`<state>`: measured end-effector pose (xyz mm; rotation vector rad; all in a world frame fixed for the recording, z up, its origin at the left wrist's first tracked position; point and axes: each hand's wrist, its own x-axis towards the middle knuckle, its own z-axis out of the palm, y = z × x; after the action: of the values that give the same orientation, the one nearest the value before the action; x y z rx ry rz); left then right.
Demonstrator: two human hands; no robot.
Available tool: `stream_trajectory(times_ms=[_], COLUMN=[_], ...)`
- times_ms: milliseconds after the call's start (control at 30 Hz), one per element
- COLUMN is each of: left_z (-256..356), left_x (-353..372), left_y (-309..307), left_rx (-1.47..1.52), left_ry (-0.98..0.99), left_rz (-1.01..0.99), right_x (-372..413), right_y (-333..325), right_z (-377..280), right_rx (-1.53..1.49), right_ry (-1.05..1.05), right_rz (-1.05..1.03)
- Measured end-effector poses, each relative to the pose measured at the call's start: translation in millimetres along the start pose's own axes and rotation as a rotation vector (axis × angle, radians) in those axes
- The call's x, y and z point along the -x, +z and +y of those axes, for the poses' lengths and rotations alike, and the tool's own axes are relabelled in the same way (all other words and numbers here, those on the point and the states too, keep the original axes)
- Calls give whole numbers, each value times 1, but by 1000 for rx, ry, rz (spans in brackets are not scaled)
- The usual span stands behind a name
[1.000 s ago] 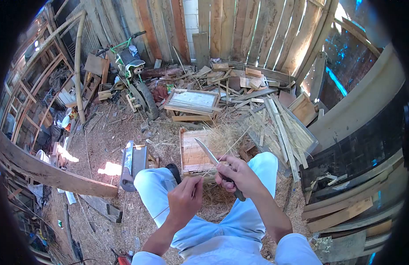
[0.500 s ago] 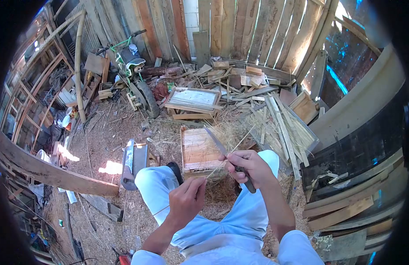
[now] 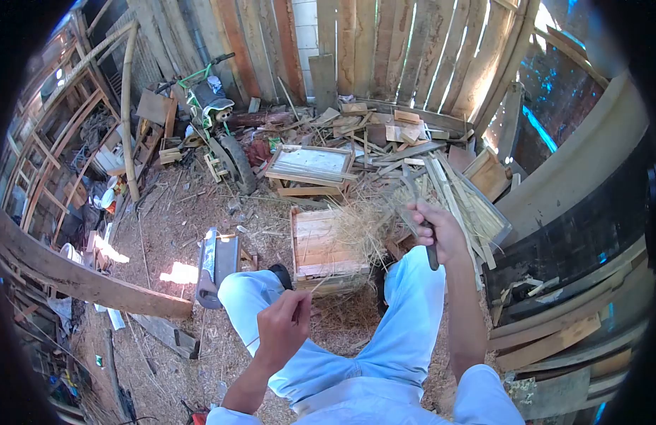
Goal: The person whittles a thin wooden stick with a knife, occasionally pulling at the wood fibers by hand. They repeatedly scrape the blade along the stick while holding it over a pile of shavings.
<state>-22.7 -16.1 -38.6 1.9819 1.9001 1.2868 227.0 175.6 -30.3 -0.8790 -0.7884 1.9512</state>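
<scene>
In my right hand (image 3: pixel 443 230), closed around its dark handle, is a knife (image 3: pixel 433 255). Its blade points up and away over the pile of shavings and is partly blurred. My left hand (image 3: pixel 285 322) pinches a thin pale strip of wood or bamboo (image 3: pixel 318 285), held over my left thigh. A short end pokes out past the fingertips, while the other end comes out below the hand. The two hands are well apart, and the knife does not touch the strip. Beyond them, between my knees, sits a shallow wooden box (image 3: pixel 317 237).
Curly shavings (image 3: pixel 367 230) lie over the box's right side. Scrap boards (image 3: pixel 455 205) are heaped at the right and back. A small bench (image 3: pixel 219 265) stands by my left knee. A small bike (image 3: pixel 225 142) leans at the back, and a thick beam (image 3: pixel 94 276) crosses at left.
My right hand and the knife have moved right and up, away from the strip. My left hand has shifted slightly left and down. Much less of the strip shows beyond its fingertips.
</scene>
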Motion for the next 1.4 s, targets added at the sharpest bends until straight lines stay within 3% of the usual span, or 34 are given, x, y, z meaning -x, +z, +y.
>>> stream_trajectory(times_ms=[167,367,433,733,1000,1100,1167,1267,1400], left_z=[-1,10,16,21,19,11,6,-9,-7], left_x=[-13,-18,-17,-10,-10,-4,1,4,-4], left_y=[-1,11,10,3,1,-8,-12,-16,-9], left_rx=[112,165,179,255,301,328,345,308,289], left_ry=[-143,-116,-135,-158,-117,-241,-295,-354,-356], left_rz=[-18,-7,-30,-85,-95,-175,-155,-109,-113], right_x=[20,42,41,41,29,17,3,4,18], right_y=[23,68,74,57,40,23,1,-3,36], right_z=[10,64,74,36,21,10,1,-6,22], right_rx=[135,262,247,139,148,167,-19,77,231], right_ry=[-98,43,119,62,23,-46,-172,-190,-64], right_rz=[-94,-241,-430,-268,-246,-179,-31,22,-152])
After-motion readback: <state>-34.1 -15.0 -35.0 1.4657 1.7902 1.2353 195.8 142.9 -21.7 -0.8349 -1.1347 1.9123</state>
